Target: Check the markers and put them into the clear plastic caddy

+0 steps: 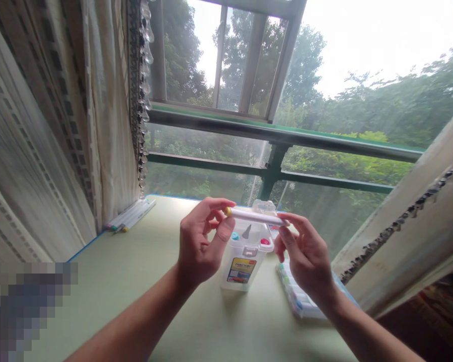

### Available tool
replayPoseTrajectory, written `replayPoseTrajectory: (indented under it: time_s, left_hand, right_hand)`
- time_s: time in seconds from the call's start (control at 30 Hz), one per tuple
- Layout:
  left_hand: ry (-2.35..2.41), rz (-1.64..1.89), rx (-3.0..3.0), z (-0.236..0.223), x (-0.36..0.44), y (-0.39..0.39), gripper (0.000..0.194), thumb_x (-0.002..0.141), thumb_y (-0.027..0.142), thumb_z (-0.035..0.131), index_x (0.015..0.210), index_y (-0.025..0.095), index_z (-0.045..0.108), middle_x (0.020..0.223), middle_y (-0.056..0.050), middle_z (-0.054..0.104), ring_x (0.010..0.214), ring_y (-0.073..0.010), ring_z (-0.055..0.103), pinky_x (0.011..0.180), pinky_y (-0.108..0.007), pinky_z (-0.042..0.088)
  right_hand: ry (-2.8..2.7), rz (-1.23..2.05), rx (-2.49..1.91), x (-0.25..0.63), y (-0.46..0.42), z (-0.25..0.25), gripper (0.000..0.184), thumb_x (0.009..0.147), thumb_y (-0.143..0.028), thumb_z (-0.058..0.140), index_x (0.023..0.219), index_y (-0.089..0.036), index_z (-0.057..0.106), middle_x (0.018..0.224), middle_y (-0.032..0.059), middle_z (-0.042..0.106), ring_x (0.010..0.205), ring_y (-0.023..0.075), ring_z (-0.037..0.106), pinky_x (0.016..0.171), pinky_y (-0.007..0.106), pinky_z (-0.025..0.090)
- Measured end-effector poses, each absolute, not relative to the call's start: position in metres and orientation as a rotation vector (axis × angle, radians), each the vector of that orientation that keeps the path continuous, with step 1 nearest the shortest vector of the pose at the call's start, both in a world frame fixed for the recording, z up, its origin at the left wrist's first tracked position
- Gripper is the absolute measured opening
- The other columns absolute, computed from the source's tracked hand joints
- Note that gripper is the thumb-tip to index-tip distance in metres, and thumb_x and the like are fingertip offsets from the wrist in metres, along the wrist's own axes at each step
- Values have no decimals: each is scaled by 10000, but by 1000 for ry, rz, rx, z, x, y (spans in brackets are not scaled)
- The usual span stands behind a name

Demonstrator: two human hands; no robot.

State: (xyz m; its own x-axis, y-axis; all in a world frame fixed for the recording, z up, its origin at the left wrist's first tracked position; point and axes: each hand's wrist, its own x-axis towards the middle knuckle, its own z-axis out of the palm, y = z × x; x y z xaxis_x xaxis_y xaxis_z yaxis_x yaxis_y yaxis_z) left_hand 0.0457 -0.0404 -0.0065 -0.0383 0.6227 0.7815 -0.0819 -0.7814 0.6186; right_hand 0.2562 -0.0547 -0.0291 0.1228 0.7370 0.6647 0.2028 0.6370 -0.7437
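Observation:
A white marker (254, 216) with a yellow end lies nearly level between my two hands. My left hand (204, 241) pinches its yellow end between thumb and fingers. At the other end, my right hand (305, 246) grips the tip in the same way. Just behind and below the marker stands a clear plastic marker box (232, 274) with a yellow and blue label. Its lid (264, 205) is tipped back. Inside the box I see a red end, a teal end and a grey pointed shape.
Several markers (134, 217) lie at the table's far left edge by the curtain (109, 125). To the right, a flat clear case (300, 296) of markers is partly behind my right hand. The pale green table (109, 291) reaches the window with a dark rail (219, 125).

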Motion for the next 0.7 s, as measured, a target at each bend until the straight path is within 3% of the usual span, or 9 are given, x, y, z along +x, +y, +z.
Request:
replayPoseTrajectory:
  time_s: [0.4, 0.7]
  left_hand:
    - [513, 1980, 2065, -5, 45, -42, 164, 917, 157, 678, 1074, 180, 714, 869, -29, 681, 647, -100, 571, 543, -210, 462]
    - [774, 1985, 1958, -8, 38, -30, 134, 968, 264, 600, 984, 170, 695, 830, -28, 683, 638, -116, 593, 536, -215, 476]
  right_hand:
    - [-1451, 400, -878, 257, -55, -29, 211, 997, -317, 641, 1172, -207, 685, 646, -32, 632, 453, 101, 562, 395, 209, 453]
    - [-1359, 322, -797, 254, -66, -23, 181, 959, -236, 694, 1140, -219, 685, 761, -17, 657, 452, 84, 580, 380, 205, 448]
